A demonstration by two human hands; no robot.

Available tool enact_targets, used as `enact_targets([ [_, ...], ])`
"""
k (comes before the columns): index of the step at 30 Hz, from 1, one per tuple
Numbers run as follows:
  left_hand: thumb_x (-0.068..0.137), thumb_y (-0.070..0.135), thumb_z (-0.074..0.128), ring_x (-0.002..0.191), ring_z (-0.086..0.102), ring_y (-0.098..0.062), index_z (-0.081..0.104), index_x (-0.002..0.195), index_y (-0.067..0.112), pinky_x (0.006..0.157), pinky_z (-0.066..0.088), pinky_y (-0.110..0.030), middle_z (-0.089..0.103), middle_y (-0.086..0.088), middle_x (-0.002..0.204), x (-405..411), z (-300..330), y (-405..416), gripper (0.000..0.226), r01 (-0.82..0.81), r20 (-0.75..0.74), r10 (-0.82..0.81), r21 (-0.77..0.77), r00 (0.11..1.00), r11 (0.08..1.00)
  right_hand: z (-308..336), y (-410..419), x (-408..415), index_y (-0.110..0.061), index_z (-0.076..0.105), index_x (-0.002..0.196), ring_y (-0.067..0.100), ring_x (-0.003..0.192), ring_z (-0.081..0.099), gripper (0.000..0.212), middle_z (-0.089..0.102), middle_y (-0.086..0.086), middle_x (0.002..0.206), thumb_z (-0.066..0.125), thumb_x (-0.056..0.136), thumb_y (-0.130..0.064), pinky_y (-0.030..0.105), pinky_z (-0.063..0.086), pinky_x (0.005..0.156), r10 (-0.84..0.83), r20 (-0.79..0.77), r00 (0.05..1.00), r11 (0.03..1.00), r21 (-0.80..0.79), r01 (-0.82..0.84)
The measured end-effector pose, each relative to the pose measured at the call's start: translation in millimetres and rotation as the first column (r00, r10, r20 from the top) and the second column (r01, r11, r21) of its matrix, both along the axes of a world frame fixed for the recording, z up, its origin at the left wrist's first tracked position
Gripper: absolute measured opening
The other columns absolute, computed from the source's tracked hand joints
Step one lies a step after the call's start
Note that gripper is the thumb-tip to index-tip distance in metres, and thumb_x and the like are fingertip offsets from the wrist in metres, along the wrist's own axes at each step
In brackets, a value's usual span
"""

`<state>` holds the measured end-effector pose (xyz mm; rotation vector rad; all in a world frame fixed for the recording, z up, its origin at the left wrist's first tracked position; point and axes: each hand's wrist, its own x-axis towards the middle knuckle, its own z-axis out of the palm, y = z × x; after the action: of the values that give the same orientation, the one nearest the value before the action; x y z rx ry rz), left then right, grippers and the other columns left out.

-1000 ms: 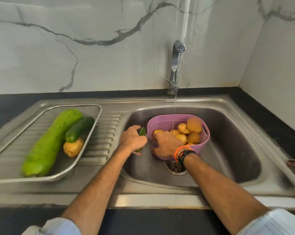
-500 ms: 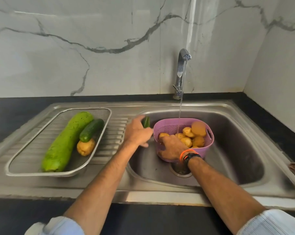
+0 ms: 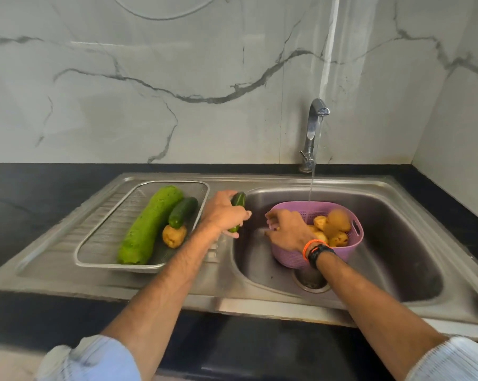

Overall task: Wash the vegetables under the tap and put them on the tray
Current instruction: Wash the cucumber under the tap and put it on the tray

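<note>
Gripping a small dark green cucumber (image 3: pixel 238 200) in curled fingers, the person's left hand (image 3: pixel 224 214) holds it over the ridge between the steel sink basin (image 3: pixel 397 243) and the draining board, just beside the rectangular wire-mesh metal tray (image 3: pixel 106 237). On that tray lie a long pale green gourd (image 3: pixel 147 226), a second dark cucumber (image 3: pixel 183 212) and one yellow-brown potato (image 3: pixel 174 235), the three touching. The right hand (image 3: pixel 288 229) reaches into the round purple plastic basket (image 3: pixel 295 255) standing in the basin, among more potatoes (image 3: pixel 334 226); its fingers seem curled over one, but blur hides the grasp. Water runs from the chrome tap (image 3: pixel 313 127) into the basket's far side.
</note>
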<state>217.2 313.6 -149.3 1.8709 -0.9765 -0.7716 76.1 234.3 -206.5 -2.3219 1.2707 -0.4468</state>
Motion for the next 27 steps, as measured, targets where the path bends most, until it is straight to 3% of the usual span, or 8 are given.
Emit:
enact_targets([
  [5,0.08,0.005,0.079,0.077,0.073,-0.018,0.058,0.133,0.023,0.062,0.063,-0.043,0.07,-0.003,0.097,34,29,38,0.059,-0.102,0.008,0.103,-0.112,0.995,0.988,29,31,36,-0.007,0.064,0.117,0.016,0.094,0.067,0.033,0.072,0.005,0.105,0.072,0.087,-0.017,0.023,0.051,0.094,0.068,0.187,0.98,0.995,0.059,-0.08],
  [7,0.079,0.007,0.08,0.076,0.071,-0.015,0.059,0.128,0.023,0.058,0.062,-0.036,0.069,-0.003,0.104,46,40,56,0.056,-0.137,0.046,0.145,-0.142,0.988,0.98,36,45,50,-0.007,0.065,0.114,0.012,0.088,0.065,0.03,0.07,0.001,0.101,0.072,0.087,-0.016,0.009,0.049,0.083,0.099,0.229,0.968,0.991,0.065,-0.117],
  [9,0.077,0.008,0.082,0.082,0.072,-0.019,0.059,0.131,0.025,0.066,0.063,-0.042,0.069,-0.005,0.112,59,46,69,0.061,-0.166,0.074,0.179,-0.155,0.981,0.974,41,58,61,-0.007,0.065,0.115,0.008,0.088,0.062,0.031,0.069,0.0,0.101,0.072,0.087,-0.017,0.003,0.045,0.077,0.126,0.25,0.96,0.988,0.055,-0.145],
  [15,0.078,0.005,0.08,0.092,0.071,-0.025,0.058,0.134,0.021,0.063,0.063,-0.042,0.071,-0.008,0.108,85,47,105,0.062,-0.247,0.133,0.261,-0.113,0.956,0.962,48,88,88,-0.01,0.062,0.125,0.009,0.101,0.062,0.04,0.069,0.0,0.117,0.071,0.088,-0.022,0.011,0.041,0.09,0.185,0.254,0.949,0.979,0.035,-0.201],
  [18,0.083,0.006,0.077,0.098,0.069,-0.025,0.056,0.137,0.021,0.074,0.062,-0.042,0.065,-0.004,0.105,89,40,112,0.059,-0.231,0.157,0.239,-0.067,0.958,0.971,49,94,95,-0.009,0.06,0.13,0.011,0.112,0.063,0.044,0.066,0.001,0.124,0.069,0.089,-0.022,0.009,0.038,0.089,0.172,0.259,0.95,0.981,0.037,-0.188],
  [22,0.09,0.031,0.071,0.111,0.063,-0.024,0.052,0.141,0.016,0.088,0.052,-0.03,0.065,-0.006,0.127,93,30,114,0.056,-0.186,0.341,0.161,0.044,0.926,0.981,48,95,96,-0.01,0.063,0.126,0.007,0.103,0.061,0.041,0.068,0.001,0.12,0.071,0.088,-0.021,0.01,0.039,0.088,0.132,0.303,0.944,0.984,0.071,-0.161],
  [25,0.09,0.025,0.071,0.111,0.061,-0.022,0.065,0.105,0.02,0.089,0.044,-0.027,0.065,-0.005,0.112,97,24,115,0.018,-0.199,0.412,0.146,0.089,0.899,0.976,46,95,95,-0.011,0.063,0.123,0.007,0.102,0.062,0.038,0.068,-0.001,0.117,0.072,0.087,-0.02,0.013,0.043,0.093,0.118,0.326,0.938,0.981,0.11,-0.162],
  [27,0.084,0.021,0.076,0.107,0.062,-0.021,0.068,0.102,0.016,0.09,0.046,-0.029,0.067,-0.005,0.111,101,18,117,0.02,-0.194,0.446,0.126,0.109,0.886,0.975,45,95,94,-0.012,0.065,0.12,0.01,0.104,0.064,0.036,0.069,-0.001,0.115,0.073,0.087,-0.021,0.019,0.046,0.098,0.112,0.326,0.939,0.982,0.11,-0.156],
])
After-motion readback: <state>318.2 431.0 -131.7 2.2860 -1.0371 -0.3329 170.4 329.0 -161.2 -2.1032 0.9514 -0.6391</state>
